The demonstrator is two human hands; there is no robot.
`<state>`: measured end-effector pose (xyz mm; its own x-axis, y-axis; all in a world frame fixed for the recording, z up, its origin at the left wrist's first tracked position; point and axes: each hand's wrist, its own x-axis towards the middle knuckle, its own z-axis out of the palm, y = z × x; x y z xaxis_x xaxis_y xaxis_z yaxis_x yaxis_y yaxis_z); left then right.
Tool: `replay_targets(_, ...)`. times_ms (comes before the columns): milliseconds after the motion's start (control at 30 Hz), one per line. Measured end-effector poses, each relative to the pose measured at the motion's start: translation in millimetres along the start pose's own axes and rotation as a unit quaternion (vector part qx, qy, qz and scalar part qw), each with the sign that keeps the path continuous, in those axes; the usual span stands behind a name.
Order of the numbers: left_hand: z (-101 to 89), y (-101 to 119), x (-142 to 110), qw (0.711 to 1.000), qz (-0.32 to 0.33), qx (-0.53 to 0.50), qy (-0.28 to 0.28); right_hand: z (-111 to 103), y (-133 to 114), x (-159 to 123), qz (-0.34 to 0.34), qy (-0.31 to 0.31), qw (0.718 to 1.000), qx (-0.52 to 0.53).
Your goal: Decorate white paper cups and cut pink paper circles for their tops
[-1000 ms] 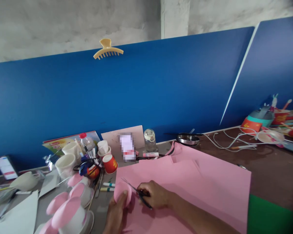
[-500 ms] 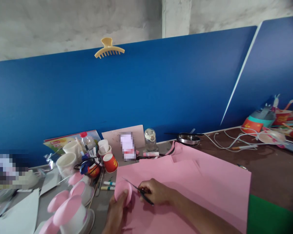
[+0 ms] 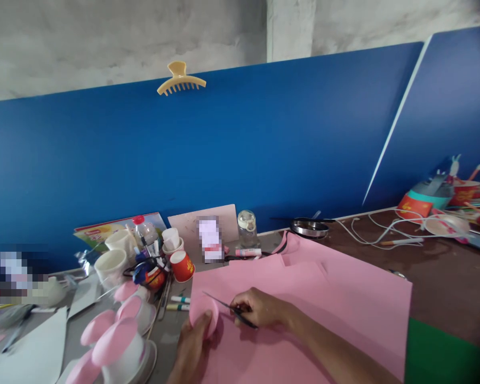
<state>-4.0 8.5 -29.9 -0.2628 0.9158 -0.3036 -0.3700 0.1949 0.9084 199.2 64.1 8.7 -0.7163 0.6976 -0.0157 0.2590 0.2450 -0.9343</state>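
My left hand [image 3: 194, 341] is closed on a rounded piece of pink paper [image 3: 203, 312], with the thumb pressed on its face. My right hand [image 3: 260, 309] grips a pair of black-handled scissors [image 3: 244, 318]. Their thin blades point left and lie across the upper right edge of the rounded piece; whether they touch it I cannot tell. Both hands are over large pink paper sheets [image 3: 344, 304] spread on the table. Left of my left hand, several white cups [image 3: 122, 357] carry pink paper ovals [image 3: 116, 338] on their tops.
Markers [image 3: 178, 307] lie beside the pink sheets. A red paper cup [image 3: 182, 266], a glass jar [image 3: 247, 229] and a glue stick [image 3: 248, 252] stand or lie behind. White cables [image 3: 378, 226] cross the right side. A blue partition [image 3: 264, 144] with a yellow hair claw [image 3: 180, 80] backs the table.
My right hand and the scissors have shifted slightly right and up, away from the left hand. The left hand keeps its hold on the rounded pink piece. The view has moved a little.
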Motion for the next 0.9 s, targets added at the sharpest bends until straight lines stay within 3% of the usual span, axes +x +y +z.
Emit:
replay_targets(167,6.4,4.4,-2.7,0.999,0.014,-0.019,-0.037,1.7,11.3,4.6,-0.005,0.024,0.999,0.048)
replay_targets(333,6.1,8.9,-1.5,0.998,0.000,-0.057,-0.024,18.1,20.1,11.6,0.016,0.085,0.993,0.080)
replay_targets(467,4.0,9.9,1.5,0.997,-0.008,-0.079,-0.024,31.8,8.1,6.6,0.017,0.110,0.993,-0.029)
replay_targets(667,4.3,8.6,2.1,0.994,-0.008,-0.108,-0.018,40.3,-17.0,-5.2,0.010,0.119,0.972,-0.205)
replay_targets(900,-0.8,5.5,3.6,0.996,-0.011,-0.071,-0.055,46.2,-17.7,-3.7,0.005,0.111,0.958,-0.265)
